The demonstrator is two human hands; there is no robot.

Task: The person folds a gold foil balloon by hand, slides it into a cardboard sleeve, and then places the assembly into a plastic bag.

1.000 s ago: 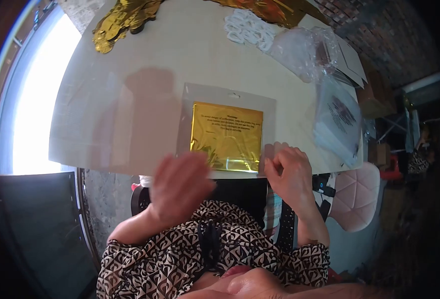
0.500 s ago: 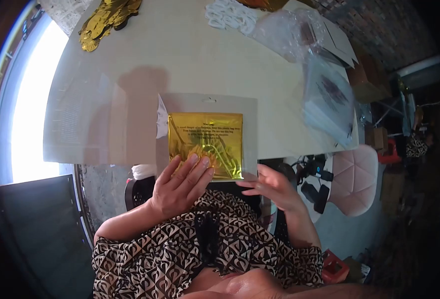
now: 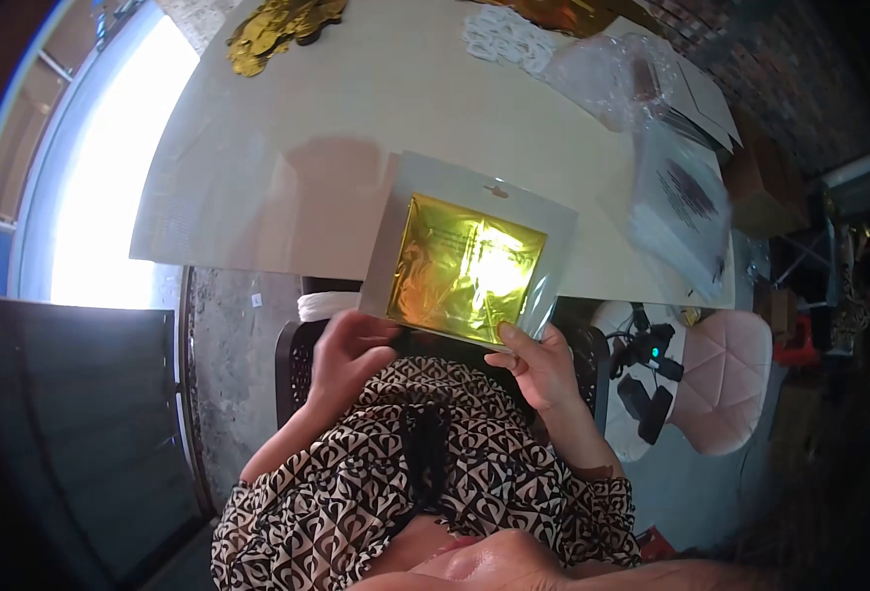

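Note:
A flat clear packet point(image 3: 563, 231) with a hang hole at its top holds a folded gold foil piece point(image 3: 455, 261) that glares in the light. It is tilted clockwise over the table's near edge. My right hand point(image 3: 543, 369) pinches the packet's lower right corner, thumb on the front and fingers beneath. Beside the lower left corner is my left hand point(image 3: 346, 360), its thumb apart from the bent fingers and no object visible between them. The fingertips are dim and slightly blurred near the packet's bottom edge.
On the pale table point(image 3: 248, 197) lie a gold foil pile point(image 3: 277, 34), white looped strips point(image 3: 509, 37), crumpled clear plastic point(image 3: 602, 79) and a stack of clear bags point(image 3: 681, 207). A pink chair point(image 3: 721, 384) with black devices point(image 3: 647, 394) stands at the right.
The packet has turned clockwise and shifted right. My right hand has taken hold of its lower right corner. My left hand has come off the packet's front to its lower left.

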